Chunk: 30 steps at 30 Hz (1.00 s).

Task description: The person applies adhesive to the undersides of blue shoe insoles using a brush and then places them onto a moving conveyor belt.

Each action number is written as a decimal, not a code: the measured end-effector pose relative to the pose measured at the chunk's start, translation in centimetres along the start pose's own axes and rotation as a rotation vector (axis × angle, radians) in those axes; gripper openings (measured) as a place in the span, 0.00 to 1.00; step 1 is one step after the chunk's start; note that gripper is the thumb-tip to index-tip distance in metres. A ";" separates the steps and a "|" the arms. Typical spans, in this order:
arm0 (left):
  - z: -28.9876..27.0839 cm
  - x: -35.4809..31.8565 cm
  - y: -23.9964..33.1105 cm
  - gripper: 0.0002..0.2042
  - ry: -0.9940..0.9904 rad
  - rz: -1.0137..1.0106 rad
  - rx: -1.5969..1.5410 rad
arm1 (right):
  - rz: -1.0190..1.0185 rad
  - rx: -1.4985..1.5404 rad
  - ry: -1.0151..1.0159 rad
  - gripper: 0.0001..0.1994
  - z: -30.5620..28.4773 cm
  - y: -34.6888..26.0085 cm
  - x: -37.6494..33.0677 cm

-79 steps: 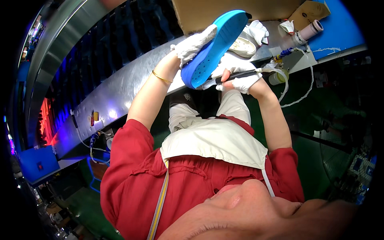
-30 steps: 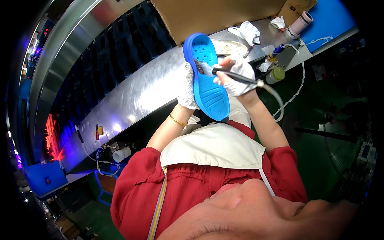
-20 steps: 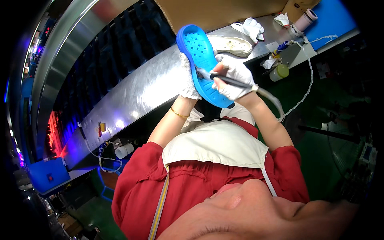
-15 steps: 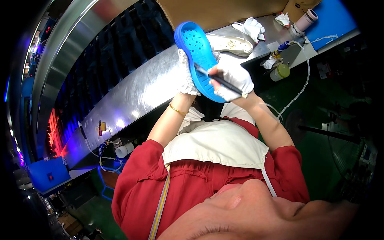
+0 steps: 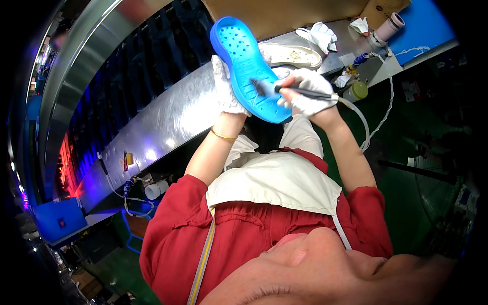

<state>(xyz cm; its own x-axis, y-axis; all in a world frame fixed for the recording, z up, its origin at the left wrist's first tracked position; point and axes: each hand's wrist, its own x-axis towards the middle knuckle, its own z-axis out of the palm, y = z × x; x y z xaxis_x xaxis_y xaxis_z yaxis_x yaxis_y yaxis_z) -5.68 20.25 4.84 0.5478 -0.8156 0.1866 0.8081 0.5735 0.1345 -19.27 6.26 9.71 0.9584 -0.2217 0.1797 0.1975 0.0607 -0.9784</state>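
A blue shoe sole (image 5: 243,62), dotted with holes toward its far end, is held up above the metal bench edge. Wrapped along its left side is my left hand (image 5: 223,87), in a white glove. My right hand (image 5: 308,90), in a glove that leaves fingertips bare, grips a dark-handled brush (image 5: 310,93) with a pale hose running from its rear end. The brush's bristles are at the middle of the sole's inner face, blurred by motion. Behind the sole, a cream shoe (image 5: 295,55) lies on the bench, partly hidden.
The metal bench (image 5: 178,107) runs along a dark conveyor (image 5: 137,66). A cardboard box (image 5: 284,15) stands at the back. To the right are a white cloth (image 5: 321,37), a pink bottle (image 5: 390,25) and a yellow-green-lidded jar (image 5: 359,90). A fan (image 5: 432,188) stands at lower right.
The sole and my left hand have shifted slightly left and away. My right hand has moved a little right, and the brush now lies flatter, with its hose more visible.
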 end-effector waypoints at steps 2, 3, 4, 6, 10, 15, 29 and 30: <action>1.4 -0.6 -1.7 0.44 0.063 0.085 0.142 | -0.030 -0.105 0.052 0.04 -1.4 -0.7 0.8; 2.2 -0.8 -2.6 0.46 0.002 0.059 0.051 | -0.031 -0.064 0.075 0.05 -1.9 -0.6 0.9; 1.9 -1.0 -3.1 0.45 -0.050 0.051 0.039 | -0.074 -0.016 0.100 0.05 -2.0 -0.3 0.8; 0.3 -0.9 -3.0 0.43 0.055 0.060 0.088 | -0.078 0.007 0.080 0.04 -1.4 -0.2 0.3; 3.9 -0.2 -3.3 0.44 0.228 0.099 0.634 | -0.109 0.146 -0.072 0.08 1.7 -0.2 -1.9; 3.3 -0.2 -2.3 0.45 0.092 0.153 0.395 | -0.101 0.097 0.082 0.05 0.9 0.6 -1.5; 3.3 0.2 0.1 0.44 0.075 0.115 0.387 | -0.178 0.068 -0.091 0.06 2.1 1.8 -1.6; 3.1 0.3 0.3 0.44 0.096 0.123 0.407 | -0.112 0.061 -0.133 0.05 1.7 1.5 -1.5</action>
<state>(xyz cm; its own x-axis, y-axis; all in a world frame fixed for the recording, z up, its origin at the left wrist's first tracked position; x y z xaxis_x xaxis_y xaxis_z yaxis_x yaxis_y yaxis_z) -5.99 20.44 7.95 0.6674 -0.7320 0.1367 0.5948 0.6345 0.4935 -20.10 8.39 8.15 0.9477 -0.0998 0.3031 0.3128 0.1027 -0.9443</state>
